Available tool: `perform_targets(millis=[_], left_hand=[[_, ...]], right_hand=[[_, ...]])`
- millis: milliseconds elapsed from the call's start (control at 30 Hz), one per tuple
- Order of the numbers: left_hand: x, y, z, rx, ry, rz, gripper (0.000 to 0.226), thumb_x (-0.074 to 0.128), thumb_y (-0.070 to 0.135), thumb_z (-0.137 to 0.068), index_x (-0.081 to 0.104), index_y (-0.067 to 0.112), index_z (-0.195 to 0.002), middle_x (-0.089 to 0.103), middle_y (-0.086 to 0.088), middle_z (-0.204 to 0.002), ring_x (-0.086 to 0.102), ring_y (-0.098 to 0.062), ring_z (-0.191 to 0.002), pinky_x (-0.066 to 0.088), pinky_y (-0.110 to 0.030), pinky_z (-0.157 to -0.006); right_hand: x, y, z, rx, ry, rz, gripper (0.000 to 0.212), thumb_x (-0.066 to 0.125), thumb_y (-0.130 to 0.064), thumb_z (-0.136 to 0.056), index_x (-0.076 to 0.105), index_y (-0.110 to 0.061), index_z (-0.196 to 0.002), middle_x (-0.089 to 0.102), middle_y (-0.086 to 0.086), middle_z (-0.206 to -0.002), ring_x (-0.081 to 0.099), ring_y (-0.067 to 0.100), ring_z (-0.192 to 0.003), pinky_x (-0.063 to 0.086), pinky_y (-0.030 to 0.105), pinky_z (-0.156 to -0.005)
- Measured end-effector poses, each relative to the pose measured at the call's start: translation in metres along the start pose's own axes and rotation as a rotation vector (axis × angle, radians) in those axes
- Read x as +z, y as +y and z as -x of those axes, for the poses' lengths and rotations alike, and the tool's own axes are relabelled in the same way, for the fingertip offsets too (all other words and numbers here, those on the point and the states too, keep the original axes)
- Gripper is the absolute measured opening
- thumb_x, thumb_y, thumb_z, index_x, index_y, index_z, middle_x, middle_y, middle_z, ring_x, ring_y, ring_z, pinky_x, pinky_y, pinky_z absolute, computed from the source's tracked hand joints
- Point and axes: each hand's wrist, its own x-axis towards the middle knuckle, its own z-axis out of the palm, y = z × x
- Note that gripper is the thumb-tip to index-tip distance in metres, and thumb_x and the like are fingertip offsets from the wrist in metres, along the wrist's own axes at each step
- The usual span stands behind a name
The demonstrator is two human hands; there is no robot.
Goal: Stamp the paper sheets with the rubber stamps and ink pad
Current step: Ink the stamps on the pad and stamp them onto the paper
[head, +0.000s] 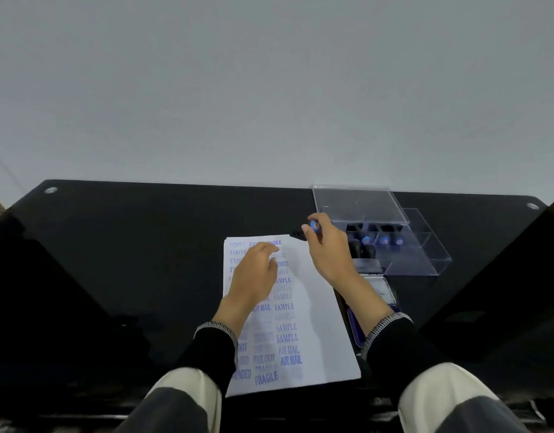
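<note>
Stamp [313, 227] in play, pinched by its blue-capped handle between the right hand's [327, 250] thumb and fingers, hovering just past the far right corner of the paper sheet [316, 323]. Its dark base pokes out to the left, over the table's [144, 245] black top, not touching the page. Left hand [254, 273] lies on the sheet's upper half, fingers loosely curved and pressing it flat, holding nothing.

Now the risks, as I judge them. That page is crowded with blue words, SAMPLE, AIR MAIL, FRAGILE, so a careless drop would land on top of an old print and muddle both. Lift that left hand too soon and the sheet could slide or cling to the rubber. Several marks look faint; a dry face would give another ghost. On the near right, the ink pad [378, 292] sits half hidden under the right forearm, so a sleeve could drag through it. Beyond, the clear plastic case [425, 260] with more stamps stands close enough to knock.
</note>
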Motion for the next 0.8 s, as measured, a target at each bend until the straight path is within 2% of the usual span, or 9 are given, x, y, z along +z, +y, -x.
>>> perform_targets(millis=[100,200,333,400,500,567,800], left_hand=[[0.007,-0.01,-0.012,-0.022,-0.03,0.006,0.04,0.046,0.024,-0.102,0.045,0.017,-0.142,0.046,0.005,-0.144,0.043,-0.012,-0.13,0.035,-0.024,-0.104],[0.012,-0.019,-0.02,-0.033,-0.023,-0.024,0.045,0.047,0.032,-0.1,0.043,0.02,-0.143,0.046,0.007,-0.142,0.041,-0.01,-0.13,0.036,-0.027,-0.104],[0.018,-0.028,-0.029,0.012,0.016,-0.118,0.047,0.052,0.037,-0.096,0.047,0.022,-0.14,0.051,0.01,-0.133,0.043,-0.008,-0.118,0.041,-0.024,-0.095],[0.021,-0.029,-0.033,0.007,0.03,-0.122,0.049,0.054,0.038,-0.093,0.048,0.023,-0.139,0.051,0.011,-0.13,0.043,-0.008,-0.115,0.039,-0.025,-0.096],[0.026,-0.029,-0.035,0.006,0.057,-0.153,0.053,0.056,0.04,-0.091,0.046,0.025,-0.14,0.049,0.011,-0.127,0.041,-0.009,-0.113,0.03,-0.024,-0.098],[0.03,-0.03,-0.035,0.011,0.066,-0.172,0.054,0.055,0.041,-0.091,0.045,0.025,-0.141,0.048,0.01,-0.125,0.04,-0.01,-0.112,0.026,-0.024,-0.098],[0.03,-0.031,-0.035,0.026,0.048,-0.209,0.056,0.051,0.042,-0.092,0.04,0.03,-0.145,0.045,0.01,-0.121,0.036,-0.008,-0.107,0.023,-0.023,-0.096]], right_hand=[[0.009,0.012,-0.026,-0.018,-0.053,0.127,0.019,0.049,-0.029,-0.099,0.054,-0.015,-0.11,0.059,0.005,-0.091,0.054,0.018,-0.08,0.04,0.026,-0.065],[0.017,0.017,-0.044,-0.026,-0.106,0.23,0.019,0.048,-0.028,-0.099,0.055,-0.012,-0.107,0.057,0.006,-0.087,0.05,0.019,-0.079,0.038,0.026,-0.063],[0.028,0.028,-0.057,-0.075,-0.2,0.336,0.017,0.047,-0.027,-0.1,0.054,-0.013,-0.105,0.057,0.005,-0.082,0.05,0.018,-0.081,0.038,0.025,-0.061],[0.03,0.031,-0.059,-0.098,-0.229,0.368,0.017,0.046,-0.026,-0.1,0.054,-0.013,-0.107,0.056,0.003,-0.083,0.05,0.017,-0.08,0.038,0.023,-0.06],[0.029,0.029,-0.059,-0.134,-0.228,0.39,0.019,0.046,-0.024,-0.1,0.054,-0.012,-0.111,0.052,0.0,-0.084,0.052,0.019,-0.083,0.05,0.032,-0.07],[0.03,0.028,-0.059,-0.133,-0.243,0.408,0.019,0.045,-0.024,-0.1,0.053,-0.013,-0.113,0.053,0.0,-0.087,0.052,0.018,-0.085,0.052,0.035,-0.077],[0.035,0.03,-0.06,-0.145,-0.265,0.457,0.019,0.046,-0.024,-0.1,0.052,-0.013,-0.114,0.063,0.007,-0.098,0.05,0.018,-0.091,0.051,0.033,-0.077]])
